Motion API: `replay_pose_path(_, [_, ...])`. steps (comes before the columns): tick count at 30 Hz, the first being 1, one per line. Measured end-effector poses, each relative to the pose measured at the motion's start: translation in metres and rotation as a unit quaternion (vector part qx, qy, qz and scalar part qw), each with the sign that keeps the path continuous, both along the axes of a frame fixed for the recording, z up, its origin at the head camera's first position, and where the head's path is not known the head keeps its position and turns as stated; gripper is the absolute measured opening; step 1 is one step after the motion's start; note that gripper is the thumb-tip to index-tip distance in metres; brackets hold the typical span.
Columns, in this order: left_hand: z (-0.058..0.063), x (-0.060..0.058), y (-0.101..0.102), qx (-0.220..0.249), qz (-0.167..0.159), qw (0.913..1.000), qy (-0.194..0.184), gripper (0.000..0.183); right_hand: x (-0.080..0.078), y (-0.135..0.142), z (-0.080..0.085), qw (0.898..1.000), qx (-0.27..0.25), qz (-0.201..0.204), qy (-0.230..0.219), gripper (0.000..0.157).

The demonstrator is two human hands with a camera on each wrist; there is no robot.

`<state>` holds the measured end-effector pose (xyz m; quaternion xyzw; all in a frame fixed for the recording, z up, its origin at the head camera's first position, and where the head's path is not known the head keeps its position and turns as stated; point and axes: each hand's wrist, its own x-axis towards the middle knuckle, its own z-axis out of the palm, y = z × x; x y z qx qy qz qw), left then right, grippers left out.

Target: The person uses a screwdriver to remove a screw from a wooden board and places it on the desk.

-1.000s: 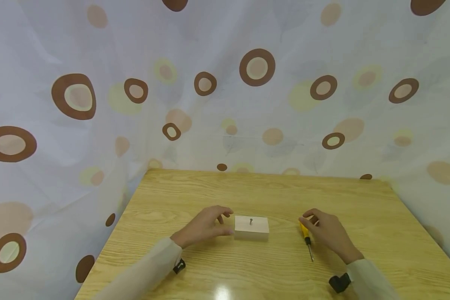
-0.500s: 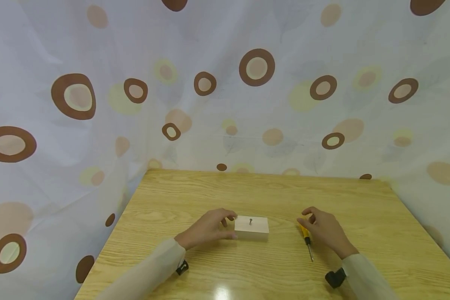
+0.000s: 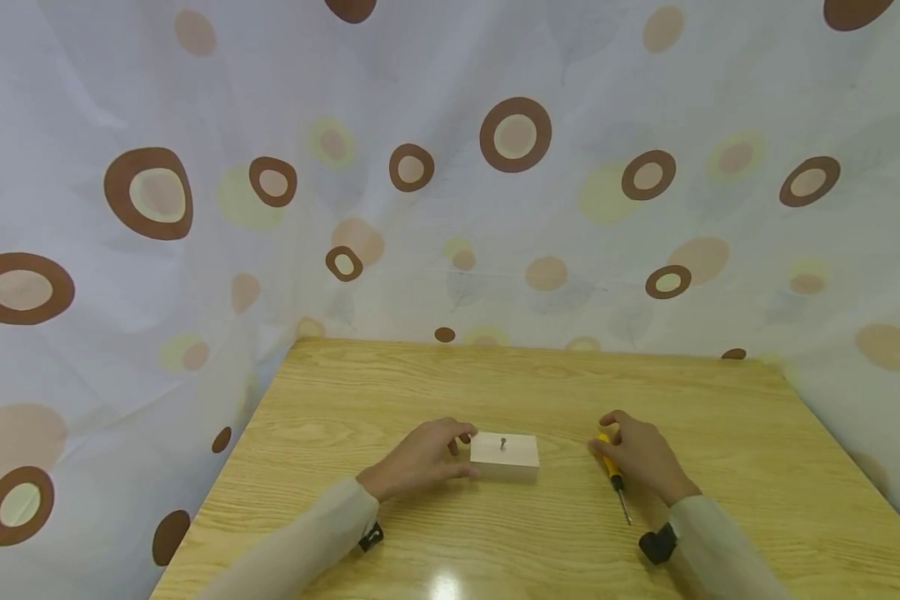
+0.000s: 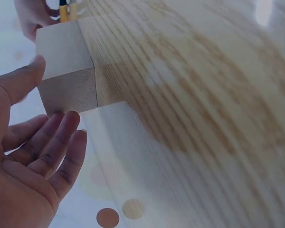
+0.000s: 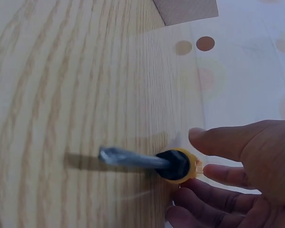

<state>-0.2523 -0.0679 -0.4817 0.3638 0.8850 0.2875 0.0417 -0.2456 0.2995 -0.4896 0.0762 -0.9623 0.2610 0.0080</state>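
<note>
A pale wooden block (image 3: 521, 452) lies on the table, a screw (image 3: 503, 443) standing upright in its top. At the block's left end is my left hand (image 3: 423, 458), thumb by the near corner and fingertips by the far one. In the left wrist view, that thumb and the fingertips border the block's end (image 4: 69, 90); whether they press on it is hard to tell. A screwdriver with a yellow handle (image 3: 610, 460) lies with its tip towards me. Around the handle my right hand (image 3: 643, 458) is spread, the thumb apart from it in the right wrist view.
The wood-grain table (image 3: 390, 379) reaches back to a white curtain (image 3: 450, 208) with brown and beige spots, which also closes off both sides. Black wrist cameras sit under the left cuff (image 3: 371, 536) and the right cuff (image 3: 657, 546).
My left hand has moved right, to the block's end. My right hand has shifted a little left over the screwdriver handle. Block and screwdriver lie where they were.
</note>
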Motion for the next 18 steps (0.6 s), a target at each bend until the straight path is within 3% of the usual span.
replay_pose_path(8, [-0.003, -0.002, 0.003, -0.008, 0.012, 0.9997, 0.019, 0.056, -0.002, 0.0, -0.001, 1.0, 0.003, 0.003, -0.004, 0.04])
replay_pose_path(18, [-0.003, -0.002, 0.003, 0.001, 0.019, 0.9998, 0.004, 0.06, -0.001, -0.004, 0.01, 1.0, 0.016, 0.005, 0.004, 0.029])
